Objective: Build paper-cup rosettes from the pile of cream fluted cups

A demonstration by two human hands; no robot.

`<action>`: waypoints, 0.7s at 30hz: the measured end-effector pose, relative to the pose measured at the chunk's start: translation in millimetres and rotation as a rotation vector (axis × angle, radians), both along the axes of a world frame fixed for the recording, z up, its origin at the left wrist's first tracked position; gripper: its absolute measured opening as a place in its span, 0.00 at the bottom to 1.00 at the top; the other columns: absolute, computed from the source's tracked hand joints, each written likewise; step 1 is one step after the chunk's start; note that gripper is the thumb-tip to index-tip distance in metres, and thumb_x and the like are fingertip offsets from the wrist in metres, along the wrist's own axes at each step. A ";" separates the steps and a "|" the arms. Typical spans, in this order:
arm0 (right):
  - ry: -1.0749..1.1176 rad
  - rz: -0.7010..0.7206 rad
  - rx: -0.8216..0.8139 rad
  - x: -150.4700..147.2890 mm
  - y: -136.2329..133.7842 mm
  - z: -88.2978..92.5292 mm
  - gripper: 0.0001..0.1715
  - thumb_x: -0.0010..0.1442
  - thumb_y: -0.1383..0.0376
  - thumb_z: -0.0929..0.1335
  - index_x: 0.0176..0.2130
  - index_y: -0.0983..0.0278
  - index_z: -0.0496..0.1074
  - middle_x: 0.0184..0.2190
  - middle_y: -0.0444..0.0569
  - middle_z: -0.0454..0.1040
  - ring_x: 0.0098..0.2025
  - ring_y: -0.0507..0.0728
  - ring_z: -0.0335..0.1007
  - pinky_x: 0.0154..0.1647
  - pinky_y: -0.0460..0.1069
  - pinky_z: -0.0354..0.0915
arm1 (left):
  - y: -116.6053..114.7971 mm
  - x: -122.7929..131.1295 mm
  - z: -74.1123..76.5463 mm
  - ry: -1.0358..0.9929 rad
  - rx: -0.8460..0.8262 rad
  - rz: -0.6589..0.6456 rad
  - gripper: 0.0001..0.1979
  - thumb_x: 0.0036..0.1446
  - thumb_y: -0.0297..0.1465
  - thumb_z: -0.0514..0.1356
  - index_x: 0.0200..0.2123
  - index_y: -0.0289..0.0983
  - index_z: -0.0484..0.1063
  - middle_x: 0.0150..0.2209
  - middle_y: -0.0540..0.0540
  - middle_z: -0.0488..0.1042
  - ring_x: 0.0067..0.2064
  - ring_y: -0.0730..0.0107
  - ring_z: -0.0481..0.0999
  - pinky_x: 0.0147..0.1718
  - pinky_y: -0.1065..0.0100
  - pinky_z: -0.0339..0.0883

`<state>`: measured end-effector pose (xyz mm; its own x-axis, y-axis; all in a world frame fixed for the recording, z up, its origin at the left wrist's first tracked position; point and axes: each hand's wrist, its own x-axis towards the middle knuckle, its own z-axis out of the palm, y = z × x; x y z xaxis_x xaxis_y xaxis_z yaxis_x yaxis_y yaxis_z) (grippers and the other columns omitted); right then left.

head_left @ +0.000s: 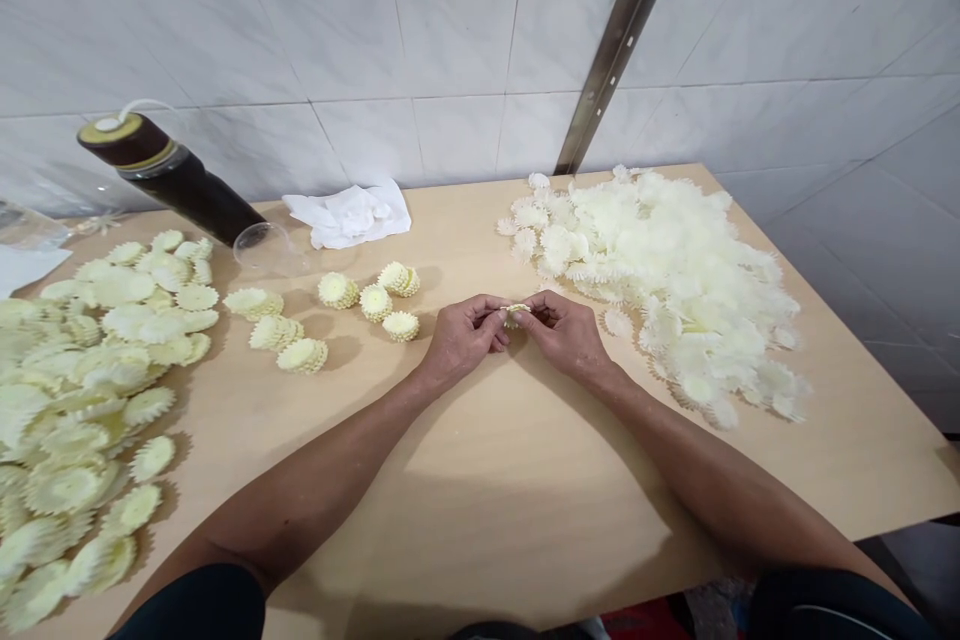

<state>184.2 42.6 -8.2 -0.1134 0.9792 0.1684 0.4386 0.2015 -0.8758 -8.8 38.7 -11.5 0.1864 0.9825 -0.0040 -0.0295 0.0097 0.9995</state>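
Between my two hands, over the middle of the table, is a small pale-yellow disc piece with a toothed edge [515,310]. My left hand [466,335] pinches its left side with thumb and fingers. On its right side, my right hand [562,332] pinches it the same way. Whether it is one disc or a few stacked cannot be told at this size. Left of my left hand stand several short stacks of toothed discs [375,302]. A loose heap of thin pale toothed discs [675,270] spreads to the right of my right hand.
A large pile of thicker yellow toothed pieces [82,390] covers the table's left side. Behind it leans a dark bottle [191,185] beside a clear round lid [266,248]. Crumpled white tissue [352,213] lies near the tiled wall. A metal bracket [615,60] rises at the back edge.
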 end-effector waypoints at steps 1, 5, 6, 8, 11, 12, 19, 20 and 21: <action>0.013 0.016 -0.014 0.8 1.0 -0.3 0.21 0.64 0.47 0.74 0.37 0.62 0.80 0.30 0.48 0.82 0.29 0.56 0.75 0.32 0.50 0.69 | -0.3 0.0 0.4 0.005 -0.003 0.002 0.15 0.64 0.39 0.67 0.46 0.33 0.82 0.25 0.48 0.79 0.24 0.72 0.78 0.26 0.71 0.76; -0.023 0.039 -0.006 2.5 1.7 -0.6 0.20 0.67 0.49 0.72 0.38 0.62 0.81 0.29 0.47 0.81 0.30 0.56 0.73 0.32 0.49 0.67 | -1.1 0.1 1.0 0.023 -0.003 -0.001 0.15 0.64 0.39 0.67 0.46 0.33 0.81 0.25 0.48 0.79 0.25 0.72 0.78 0.27 0.72 0.76; -0.040 0.041 0.004 2.7 1.6 -0.7 0.19 0.68 0.49 0.71 0.38 0.62 0.81 0.29 0.47 0.81 0.30 0.56 0.73 0.32 0.49 0.66 | -1.3 0.3 0.9 0.024 0.000 0.001 0.15 0.64 0.39 0.67 0.46 0.33 0.81 0.25 0.48 0.79 0.25 0.72 0.79 0.27 0.72 0.76; -0.065 0.052 0.024 2.9 1.7 -0.6 0.19 0.70 0.50 0.69 0.39 0.61 0.81 0.28 0.46 0.80 0.29 0.56 0.72 0.31 0.49 0.66 | -1.6 1.0 0.5 0.019 0.004 0.009 0.16 0.63 0.41 0.68 0.46 0.34 0.82 0.25 0.48 0.79 0.26 0.71 0.79 0.28 0.71 0.76; -0.089 0.070 0.027 3.6 2.1 0.8 0.18 0.72 0.52 0.67 0.40 0.60 0.81 0.28 0.46 0.79 0.27 0.56 0.71 0.29 0.49 0.65 | -1.9 2.1 0.2 0.000 0.002 0.018 0.17 0.62 0.42 0.69 0.45 0.34 0.82 0.26 0.48 0.79 0.27 0.70 0.79 0.28 0.71 0.77; -0.093 0.076 0.020 3.8 2.1 1.7 0.19 0.72 0.52 0.66 0.40 0.60 0.81 0.28 0.46 0.79 0.26 0.55 0.70 0.27 0.49 0.65 | -1.9 2.4 0.1 -0.008 0.000 0.021 0.18 0.62 0.43 0.69 0.45 0.34 0.82 0.26 0.48 0.79 0.27 0.70 0.79 0.28 0.70 0.77; 0.021 -0.008 -0.014 -1.2 0.3 0.6 0.19 0.69 0.49 0.70 0.42 0.61 0.78 0.29 0.46 0.78 0.28 0.55 0.71 0.27 0.49 0.68 | 0.8 2.1 2.8 -0.066 -0.063 0.062 0.19 0.59 0.44 0.71 0.43 0.34 0.82 0.24 0.47 0.79 0.24 0.70 0.78 0.26 0.70 0.75; 0.046 -0.059 0.017 -2.5 -0.1 -0.6 0.18 0.67 0.49 0.72 0.42 0.61 0.77 0.30 0.47 0.78 0.30 0.56 0.72 0.30 0.49 0.70 | 1.3 1.7 3.9 -0.073 -0.076 0.061 0.19 0.59 0.44 0.71 0.43 0.33 0.82 0.24 0.47 0.80 0.25 0.69 0.79 0.26 0.70 0.75; 0.055 -0.100 0.061 -3.7 -0.5 -1.7 0.18 0.64 0.50 0.74 0.41 0.61 0.76 0.32 0.47 0.78 0.31 0.56 0.73 0.32 0.50 0.72 | 1.6 1.4 4.9 -0.079 -0.085 0.059 0.19 0.59 0.44 0.72 0.43 0.33 0.82 0.25 0.46 0.80 0.25 0.69 0.79 0.27 0.69 0.76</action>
<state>180.5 42.0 -9.9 -0.0042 0.9730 0.2310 0.4107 0.2122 -0.8867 -7.5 40.4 -6.6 0.1309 0.9885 -0.0752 -0.1112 0.0900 0.9897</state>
